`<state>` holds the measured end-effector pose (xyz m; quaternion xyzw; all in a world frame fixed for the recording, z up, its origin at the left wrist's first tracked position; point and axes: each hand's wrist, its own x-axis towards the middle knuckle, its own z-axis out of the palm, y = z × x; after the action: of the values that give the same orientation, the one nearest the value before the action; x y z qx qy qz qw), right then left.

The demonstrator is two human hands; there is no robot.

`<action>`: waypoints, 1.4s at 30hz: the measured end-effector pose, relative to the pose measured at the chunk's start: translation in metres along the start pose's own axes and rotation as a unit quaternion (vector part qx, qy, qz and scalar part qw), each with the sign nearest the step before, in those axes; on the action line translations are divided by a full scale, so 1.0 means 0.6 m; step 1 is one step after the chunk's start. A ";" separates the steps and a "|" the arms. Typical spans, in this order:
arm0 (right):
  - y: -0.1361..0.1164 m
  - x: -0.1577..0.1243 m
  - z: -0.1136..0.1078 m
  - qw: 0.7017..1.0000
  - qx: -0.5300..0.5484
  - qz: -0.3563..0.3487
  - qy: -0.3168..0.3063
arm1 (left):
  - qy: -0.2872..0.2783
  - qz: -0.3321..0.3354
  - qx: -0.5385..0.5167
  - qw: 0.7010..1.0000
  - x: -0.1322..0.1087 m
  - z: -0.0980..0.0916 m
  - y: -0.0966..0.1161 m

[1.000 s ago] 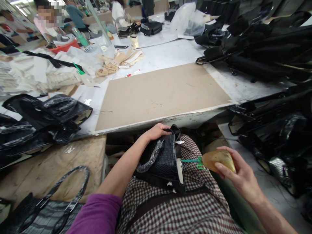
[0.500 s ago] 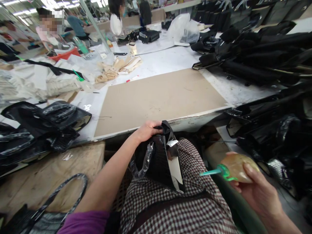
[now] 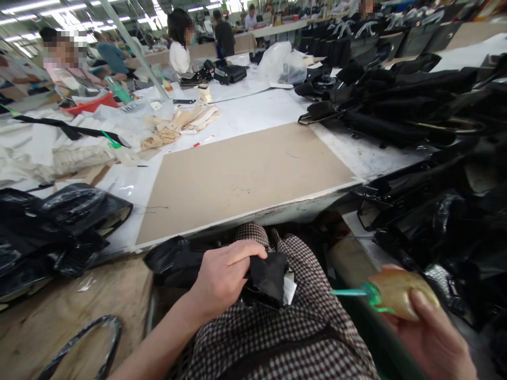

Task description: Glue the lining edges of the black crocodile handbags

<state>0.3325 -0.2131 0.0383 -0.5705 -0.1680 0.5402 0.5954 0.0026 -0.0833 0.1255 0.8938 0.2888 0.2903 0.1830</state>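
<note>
My left hand (image 3: 224,274) grips a black handbag (image 3: 269,274) that lies across my lap over a checked apron (image 3: 253,348). The fingers are closed on its dark material, and a small white tag (image 3: 289,290) sticks out at its right side. Part of the bag is hidden under the hand and wrist. Off to the right, my right hand (image 3: 433,327) is wrapped round a squeeze bottle (image 3: 406,293) of yellowish liquid. Its green nozzle (image 3: 348,292) points left toward my lap, apart from the bag.
A tan board (image 3: 245,179) lies on the white table ahead. Black bag pieces are heaped at the right (image 3: 412,111) and left (image 3: 47,227). A plastic-wrapped handle (image 3: 113,338) rests on the wooden surface at lower left. Co-workers sit beyond the table.
The bag has tipped over from upright to lying across my lap, and my left hand has come lower and nearer with it. The bottle has moved slightly right and down. The view has shifted.
</note>
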 end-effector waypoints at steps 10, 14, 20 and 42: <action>0.042 0.058 0.020 0.976 -0.205 -0.061 -0.029 | 0.008 -0.199 -0.101 0.975 -0.022 -0.005 -0.046; 0.031 0.069 0.048 0.957 -0.275 -0.089 -0.034 | 0.016 -0.203 -0.105 0.973 -0.024 -0.008 -0.054; 0.035 0.085 0.053 0.931 -0.329 -0.148 -0.055 | 0.015 -0.203 -0.106 0.973 -0.027 -0.003 -0.054; 0.026 0.092 0.064 0.940 -0.328 -0.073 -0.056 | 0.001 -0.133 -0.110 0.985 -0.057 0.011 -0.019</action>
<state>0.3140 -0.1517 0.0133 -0.6891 -0.4106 0.4411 0.4024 -0.0205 -0.0970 0.1008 0.8216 0.3718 0.2945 0.3163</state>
